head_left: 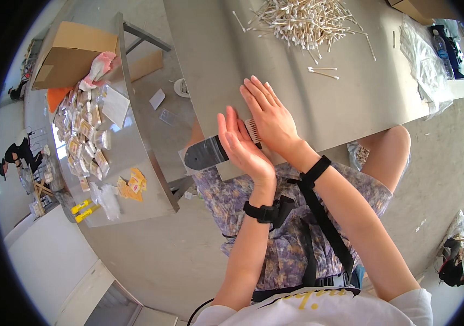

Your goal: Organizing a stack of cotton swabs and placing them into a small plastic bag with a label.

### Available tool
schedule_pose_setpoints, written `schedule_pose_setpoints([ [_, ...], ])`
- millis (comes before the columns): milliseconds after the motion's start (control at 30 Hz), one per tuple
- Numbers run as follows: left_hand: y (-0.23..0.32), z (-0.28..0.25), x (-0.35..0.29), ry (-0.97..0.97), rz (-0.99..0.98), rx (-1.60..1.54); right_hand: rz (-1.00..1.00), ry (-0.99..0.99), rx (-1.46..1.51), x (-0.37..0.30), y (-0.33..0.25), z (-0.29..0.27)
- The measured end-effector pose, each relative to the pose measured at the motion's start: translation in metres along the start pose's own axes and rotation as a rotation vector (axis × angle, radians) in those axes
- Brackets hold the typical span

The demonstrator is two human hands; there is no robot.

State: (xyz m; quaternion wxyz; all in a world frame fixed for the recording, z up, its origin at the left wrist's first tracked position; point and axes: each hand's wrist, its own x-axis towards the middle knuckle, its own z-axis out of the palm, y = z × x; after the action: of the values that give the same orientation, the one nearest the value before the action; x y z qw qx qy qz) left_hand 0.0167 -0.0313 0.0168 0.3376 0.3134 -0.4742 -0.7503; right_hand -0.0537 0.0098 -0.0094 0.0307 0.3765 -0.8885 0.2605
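Above the table's near edge, my left hand (244, 149) is held on its side with its fingers stretched out and slightly curved. My right hand (271, 120) slants beside it, fingers straight and close together. Between the two palms shows a short row of thin pale sticks (252, 131), which look like cotton swabs lined up side by side; both hands seem to touch it. A flat black piece with a rounded end (206, 154) sticks out left of my left hand, partly hidden by it. Farther off lies a large loose pile of cotton swabs (308, 23).
A few stray swabs (324, 72) lie nearer on the grey table (351, 100). Clear plastic bags (425, 65) and a bottle (441, 53) are at far right. The left table holds many small swab packs (82, 130), a cardboard box (74, 54) and yellow-handled tools (85, 211).
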Motion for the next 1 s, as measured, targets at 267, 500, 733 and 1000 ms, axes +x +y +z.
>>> schedule_pose_setpoints([
  [267,-0.004,0.001,0.013,-0.058,-0.024,0.002,-0.013,-0.010,0.040,-0.001,-0.001,-0.002],
  [500,0.002,0.004,0.010,-0.101,-0.016,0.004,-0.069,-0.018,-0.050,-0.003,0.000,-0.002],
  [733,-0.007,0.006,0.015,-0.095,-0.125,-0.120,-0.022,0.009,0.107,-0.001,-0.002,-0.004],
  [1000,0.005,-0.006,0.012,-0.068,-0.014,0.023,-0.050,0.038,-0.213,0.000,0.000,-0.004],
])
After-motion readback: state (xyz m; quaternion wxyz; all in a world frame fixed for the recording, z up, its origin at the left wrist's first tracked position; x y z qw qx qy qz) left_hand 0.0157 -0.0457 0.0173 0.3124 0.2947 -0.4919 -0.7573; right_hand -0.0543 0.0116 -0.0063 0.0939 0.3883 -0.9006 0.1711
